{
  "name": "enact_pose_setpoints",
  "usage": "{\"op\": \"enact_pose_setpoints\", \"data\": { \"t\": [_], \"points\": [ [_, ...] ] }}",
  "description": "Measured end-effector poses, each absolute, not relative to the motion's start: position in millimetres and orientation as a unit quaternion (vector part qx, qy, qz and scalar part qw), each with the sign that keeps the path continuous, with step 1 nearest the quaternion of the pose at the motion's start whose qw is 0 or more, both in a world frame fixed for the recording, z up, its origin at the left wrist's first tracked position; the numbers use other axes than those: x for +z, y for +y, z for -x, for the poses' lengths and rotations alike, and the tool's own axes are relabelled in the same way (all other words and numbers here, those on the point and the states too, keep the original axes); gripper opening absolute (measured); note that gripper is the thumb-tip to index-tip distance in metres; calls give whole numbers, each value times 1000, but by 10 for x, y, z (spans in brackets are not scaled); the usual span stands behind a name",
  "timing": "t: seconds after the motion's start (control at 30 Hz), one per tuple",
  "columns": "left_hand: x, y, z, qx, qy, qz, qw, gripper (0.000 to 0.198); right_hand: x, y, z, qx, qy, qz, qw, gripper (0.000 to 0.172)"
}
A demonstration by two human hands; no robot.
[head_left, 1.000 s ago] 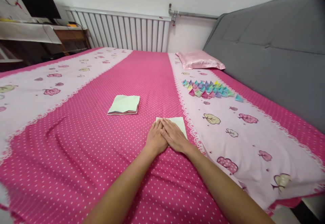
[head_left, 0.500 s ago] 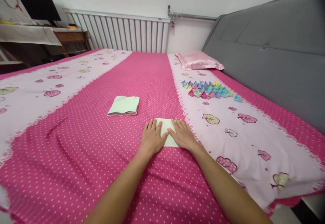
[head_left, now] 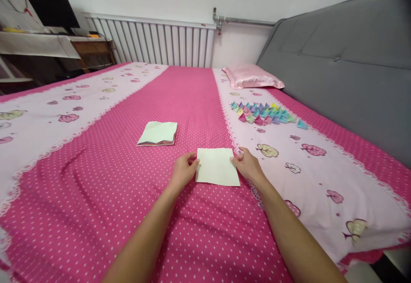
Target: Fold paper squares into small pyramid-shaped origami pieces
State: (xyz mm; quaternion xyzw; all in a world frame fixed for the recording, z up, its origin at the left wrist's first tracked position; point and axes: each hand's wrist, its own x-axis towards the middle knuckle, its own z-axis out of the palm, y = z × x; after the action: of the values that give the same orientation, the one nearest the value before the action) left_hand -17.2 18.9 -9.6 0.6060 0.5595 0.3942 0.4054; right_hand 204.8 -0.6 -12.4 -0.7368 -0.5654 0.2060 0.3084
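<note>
A square sheet of pale green paper lies in front of me on the bedspread. My left hand pinches its left edge, thumb on top and fingers curled at the side. At the opposite edge, my right hand grips the sheet the same way. Beyond my left hand sits a stack of square paper, pale green on top with other colours along its side. Rows of small folded paper pieces in many colours stand farther off on the right.
A pink dotted bedspread with printed pale bands covers the bed. A pink pillow rests near the grey headboard. At the back are a white radiator, and a monitor on a desk.
Both hands were lying flat on the paper. They have moved apart to its left and right edges and now pinch it, leaving its face uncovered.
</note>
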Motion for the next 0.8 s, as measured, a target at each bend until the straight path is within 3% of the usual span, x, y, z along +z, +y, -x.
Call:
{"op": "enact_pose_setpoints", "data": {
  "t": [0.2,0.3,0.53,0.8],
  "points": [
    [45,118,131,411,505,-462,602,43,-113,-59,-1926,407,-534,614,415,74],
    [101,111,156,418,478,-422,647,45,-47,-85,-1877,506,-504,527,461,68],
    [121,95,201,417,422,-440,674,41,25,-103,-1847,515,-515,487,483,35],
    [163,42,183,376,429,-485,663,42,86,-144,-1823,533,-519,467,478,35]
  ]
}}
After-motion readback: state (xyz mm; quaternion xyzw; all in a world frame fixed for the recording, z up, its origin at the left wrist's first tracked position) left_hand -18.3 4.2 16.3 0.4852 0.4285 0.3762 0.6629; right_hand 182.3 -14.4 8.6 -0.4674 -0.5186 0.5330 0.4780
